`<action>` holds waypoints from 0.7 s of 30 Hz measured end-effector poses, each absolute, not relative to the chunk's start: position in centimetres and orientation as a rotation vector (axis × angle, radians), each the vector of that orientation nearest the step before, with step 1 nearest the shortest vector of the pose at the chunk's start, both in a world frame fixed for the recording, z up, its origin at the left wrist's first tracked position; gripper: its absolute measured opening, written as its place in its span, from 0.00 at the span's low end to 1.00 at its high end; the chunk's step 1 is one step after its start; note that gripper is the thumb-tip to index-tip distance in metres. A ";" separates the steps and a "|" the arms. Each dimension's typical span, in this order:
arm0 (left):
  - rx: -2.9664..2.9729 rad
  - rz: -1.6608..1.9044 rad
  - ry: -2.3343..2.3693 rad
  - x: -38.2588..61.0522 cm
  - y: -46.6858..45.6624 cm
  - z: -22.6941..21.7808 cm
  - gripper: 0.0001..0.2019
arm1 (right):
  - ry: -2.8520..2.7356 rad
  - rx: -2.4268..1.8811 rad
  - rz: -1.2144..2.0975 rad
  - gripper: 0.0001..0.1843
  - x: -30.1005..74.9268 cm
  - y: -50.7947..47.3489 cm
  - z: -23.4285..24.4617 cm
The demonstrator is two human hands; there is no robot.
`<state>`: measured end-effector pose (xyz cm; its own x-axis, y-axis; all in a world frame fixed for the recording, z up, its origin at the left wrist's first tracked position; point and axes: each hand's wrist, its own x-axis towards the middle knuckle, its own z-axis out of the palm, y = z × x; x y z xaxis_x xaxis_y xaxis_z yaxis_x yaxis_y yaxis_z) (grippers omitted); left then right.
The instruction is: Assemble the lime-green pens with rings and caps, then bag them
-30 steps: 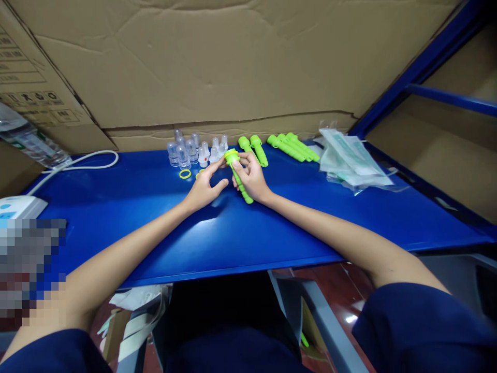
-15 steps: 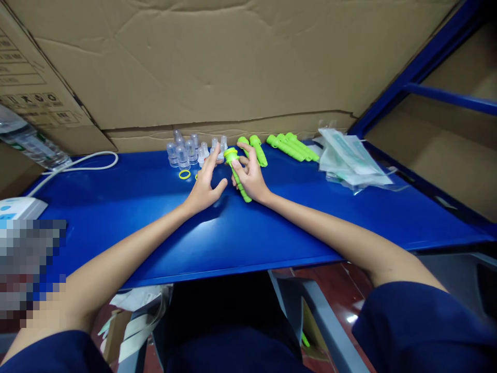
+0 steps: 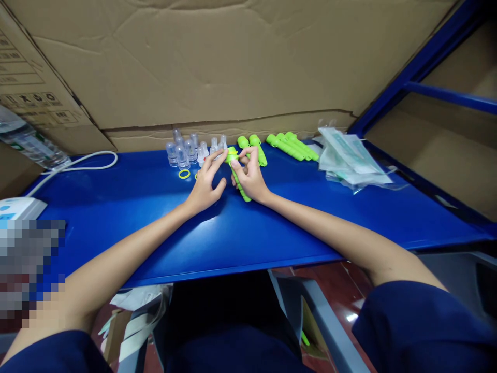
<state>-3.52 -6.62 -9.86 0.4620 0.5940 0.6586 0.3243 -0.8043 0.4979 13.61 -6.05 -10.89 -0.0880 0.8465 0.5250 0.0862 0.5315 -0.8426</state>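
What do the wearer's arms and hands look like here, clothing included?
The left hand and right hand are bare: no gloves, and no rings, watch or bracelet can be seen. The left forearm and right forearm are uncovered. The left sleeve and right sleeve are plain dark navy, ending near the elbows.

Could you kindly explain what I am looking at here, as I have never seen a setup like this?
There is no machine here: these are a person's two bare hands, seen by a camera worn on the head, looking forward and down. The right hand holds a green ridged tube; the left hand has its fingertips at the tube's upper end. On the blue table are clear domed pieces, a yellow ring, other green tubes and, toward the right, plastic packets.
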 end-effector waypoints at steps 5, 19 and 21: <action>2.371 1.236 0.799 -3.6 -6.6 -10.0 0.38 | -1.522 -0.801 0.809 0.28 13.6 -6.0 -10.9; 2.328 1.210 0.792 -3.5 -6.2 -10.5 0.38 | -1.509 -0.823 0.809 0.26 13.7 -5.8 -11.2; 2.289 1.213 0.804 -3.5 -6.3 -10.5 0.38 | -1.510 -0.817 0.830 0.25 13.7 -6.0 -11.1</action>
<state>-3.48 -6.29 -10.47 0.4503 0.6640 0.5970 0.2916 -0.7413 0.6045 13.74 -5.96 -11.06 -0.0859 0.8619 0.4997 0.0403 0.5042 -0.8627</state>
